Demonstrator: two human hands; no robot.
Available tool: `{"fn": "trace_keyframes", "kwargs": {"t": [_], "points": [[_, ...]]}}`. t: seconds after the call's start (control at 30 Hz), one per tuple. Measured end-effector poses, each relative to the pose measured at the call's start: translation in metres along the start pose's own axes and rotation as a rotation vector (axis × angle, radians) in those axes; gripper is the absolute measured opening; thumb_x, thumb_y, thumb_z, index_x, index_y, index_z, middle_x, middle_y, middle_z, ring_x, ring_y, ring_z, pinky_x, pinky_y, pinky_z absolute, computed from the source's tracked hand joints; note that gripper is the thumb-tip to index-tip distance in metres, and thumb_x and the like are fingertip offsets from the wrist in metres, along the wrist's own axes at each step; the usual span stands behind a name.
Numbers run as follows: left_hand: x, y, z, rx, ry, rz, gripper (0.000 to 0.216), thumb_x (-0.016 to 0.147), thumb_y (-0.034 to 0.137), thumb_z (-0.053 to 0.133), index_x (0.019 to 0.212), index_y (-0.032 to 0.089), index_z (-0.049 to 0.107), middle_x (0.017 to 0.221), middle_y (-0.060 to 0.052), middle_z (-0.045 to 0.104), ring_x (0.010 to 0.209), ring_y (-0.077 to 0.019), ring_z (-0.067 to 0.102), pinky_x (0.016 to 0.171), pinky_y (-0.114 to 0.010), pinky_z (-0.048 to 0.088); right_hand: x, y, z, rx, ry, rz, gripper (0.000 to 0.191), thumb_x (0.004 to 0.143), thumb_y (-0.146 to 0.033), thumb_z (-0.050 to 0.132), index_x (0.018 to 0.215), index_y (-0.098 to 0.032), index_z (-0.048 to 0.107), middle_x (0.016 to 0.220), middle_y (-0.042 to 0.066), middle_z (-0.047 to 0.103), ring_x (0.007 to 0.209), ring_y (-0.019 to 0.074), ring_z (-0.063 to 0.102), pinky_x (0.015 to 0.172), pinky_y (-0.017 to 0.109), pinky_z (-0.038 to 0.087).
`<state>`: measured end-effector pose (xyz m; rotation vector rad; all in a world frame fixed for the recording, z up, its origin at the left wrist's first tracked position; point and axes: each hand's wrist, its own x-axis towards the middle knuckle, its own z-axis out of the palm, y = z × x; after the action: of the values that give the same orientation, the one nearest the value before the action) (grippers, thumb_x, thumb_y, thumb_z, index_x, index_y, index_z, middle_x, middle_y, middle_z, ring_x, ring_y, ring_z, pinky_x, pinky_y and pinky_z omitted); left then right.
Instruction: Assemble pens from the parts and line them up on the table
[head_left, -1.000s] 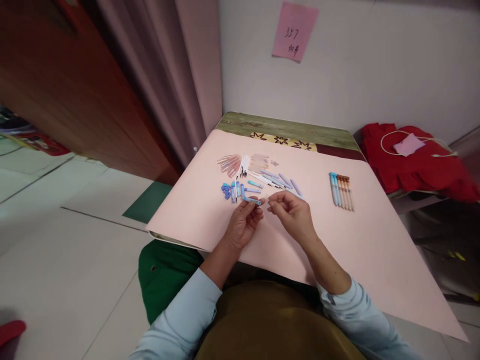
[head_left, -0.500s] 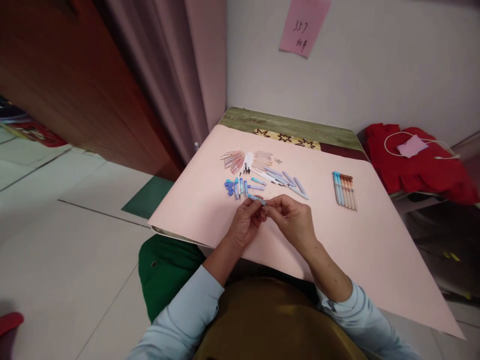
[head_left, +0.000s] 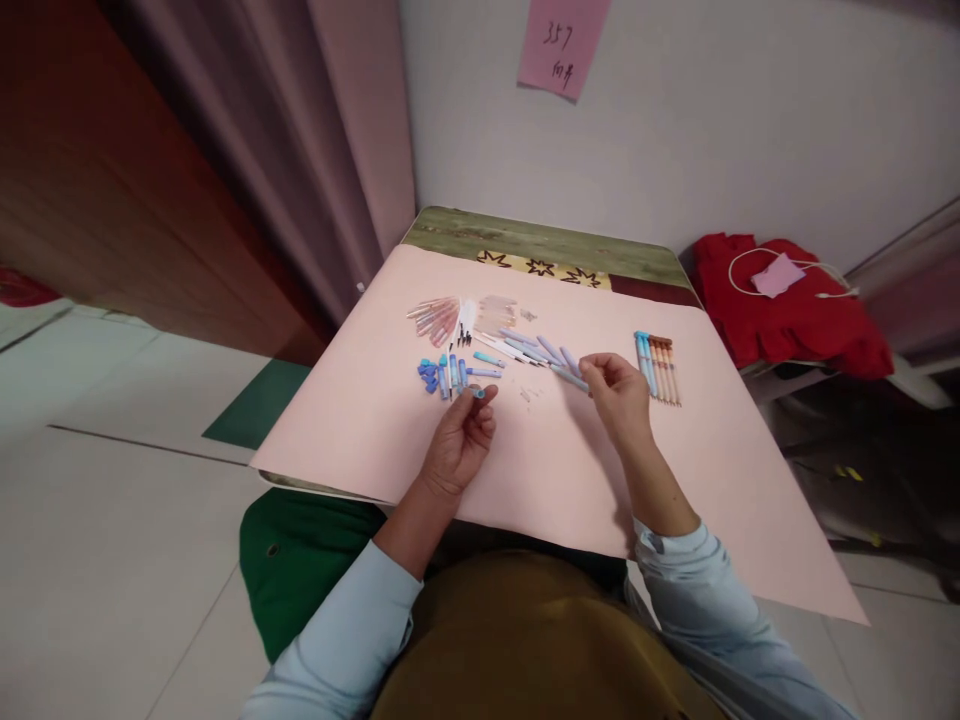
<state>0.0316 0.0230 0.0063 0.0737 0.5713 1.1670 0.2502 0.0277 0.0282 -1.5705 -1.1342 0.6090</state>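
My left hand [head_left: 463, 440] is closed around a short blue pen part [head_left: 478, 393], most of it hidden by the fingers. My right hand [head_left: 619, 398] pinches the near end of a light blue pen barrel [head_left: 568, 378] at the edge of a loose group of lilac and blue barrels [head_left: 547, 350]. In front of my left hand lie several blue pen tops [head_left: 453, 374] and small dark blue caps [head_left: 428, 374]. White refills [head_left: 511, 347] with dark tips lie between the groups, and tiny springs or bits [head_left: 526, 395] are scattered between my hands.
Pinkish clear tubes [head_left: 436, 318] and paler clear ones [head_left: 497, 310] lie farther back. A row of whole blue and brown pens [head_left: 658, 368] is at the right. Pink paper [head_left: 525, 470] covers the table. Beyond its right edge sits a red cloth [head_left: 720, 300].
My hands have parted: the right moved from beside the left hand to the barrels on the right. The left still holds the blue part. The view has shifted slightly.
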Motion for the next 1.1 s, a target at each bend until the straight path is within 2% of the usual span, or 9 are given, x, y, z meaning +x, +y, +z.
{"fn": "trace_keyframes", "kwargs": {"t": [0.07,0.17,0.37,0.57,0.67,0.77,0.83,0.93,1.1], "points": [[0.001,0.0,0.002,0.015,-0.003,-0.012,0.008,0.091,0.016,0.061,0.086,0.011,0.065,0.084,-0.007,0.073,0.055,-0.0052,0.057,0.05,-0.014,0.049,0.001,0.012,-0.005,-0.212,0.01,-0.049,0.026,0.079,-0.044,0.064,0.084,-0.019,0.072,0.071,0.0,0.065,0.059,0.0133,0.051,0.058,0.026,0.041],[0.002,-0.002,0.004,0.004,-0.016,0.029,0.008,0.089,0.019,0.064,0.084,0.013,0.065,0.081,-0.005,0.072,0.053,-0.0042,0.055,0.049,-0.013,0.047,-0.007,0.021,0.0,-0.422,-0.063,-0.128,0.02,0.081,-0.038,0.062,0.083,-0.023,0.074,0.079,0.001,0.069,0.066,0.0148,0.057,0.066,0.028,0.044],[0.003,-0.01,0.008,0.1,-0.054,-0.008,0.015,0.08,0.023,0.075,0.086,0.012,0.066,0.072,-0.004,0.069,0.05,-0.005,0.054,0.046,-0.014,0.045,-0.009,0.023,0.017,-0.602,-0.193,-0.229,0.021,0.086,-0.032,0.059,0.1,-0.029,0.075,0.093,0.0,0.071,0.079,0.0163,0.064,0.072,0.028,0.044],[0.004,-0.011,0.006,0.132,-0.033,-0.014,0.011,0.082,0.02,0.072,0.087,0.012,0.067,0.078,-0.006,0.073,0.052,-0.0057,0.059,0.048,-0.014,0.05,-0.004,0.029,0.018,-0.633,-0.243,-0.263,0.018,0.087,-0.031,0.059,0.093,-0.027,0.075,0.098,0.0,0.071,0.083,0.0169,0.065,0.072,0.028,0.044],[0.003,-0.01,0.005,0.134,-0.035,-0.033,0.009,0.084,0.018,0.07,0.09,0.012,0.067,0.085,-0.008,0.075,0.055,-0.0068,0.063,0.051,-0.015,0.053,-0.01,0.021,0.017,-0.584,-0.183,-0.278,0.018,0.088,-0.031,0.058,0.09,-0.024,0.074,0.095,0.002,0.071,0.078,0.0169,0.064,0.072,0.029,0.045],[0.002,-0.01,0.004,0.139,-0.027,-0.054,0.01,0.084,0.017,0.069,0.092,0.012,0.066,0.089,-0.009,0.075,0.057,-0.0078,0.065,0.052,-0.016,0.055,-0.025,0.002,0.02,-0.441,-0.128,-0.372,0.02,0.09,-0.032,0.055,0.09,-0.022,0.072,0.09,0.004,0.07,0.071,0.0149,0.061,0.07,0.028,0.047],[0.002,-0.01,0.002,0.132,-0.037,-0.051,0.011,0.083,0.018,0.07,0.091,0.012,0.065,0.086,-0.008,0.075,0.056,-0.0076,0.063,0.052,-0.016,0.054,-0.037,-0.014,0.026,-0.36,-0.163,-0.485,0.02,0.092,-0.031,0.053,0.092,-0.022,0.071,0.089,0.004,0.07,0.07,0.0138,0.06,0.067,0.026,0.048],[0.002,-0.011,0.002,0.099,-0.095,-0.009,0.016,0.079,0.022,0.076,0.086,0.013,0.064,0.077,-0.004,0.071,0.053,-0.0058,0.058,0.051,-0.015,0.051,-0.052,-0.032,0.034,-0.341,-0.191,-0.611,0.02,0.094,-0.029,0.052,0.094,-0.024,0.071,0.089,0.004,0.072,0.079,0.0144,0.064,0.071,0.025,0.049],[0.002,-0.012,0.001,0.102,-0.183,0.03,0.021,0.074,0.024,0.08,0.08,0.013,0.063,0.07,0.001,0.062,0.057,-0.0054,0.053,0.055,-0.017,0.047,-0.059,-0.036,0.039,-0.446,-0.167,-0.654,0.021,0.095,-0.03,0.053,0.098,-0.025,0.074,0.093,0.005,0.074,0.087,0.0164,0.068,0.077,0.027,0.049]]}}
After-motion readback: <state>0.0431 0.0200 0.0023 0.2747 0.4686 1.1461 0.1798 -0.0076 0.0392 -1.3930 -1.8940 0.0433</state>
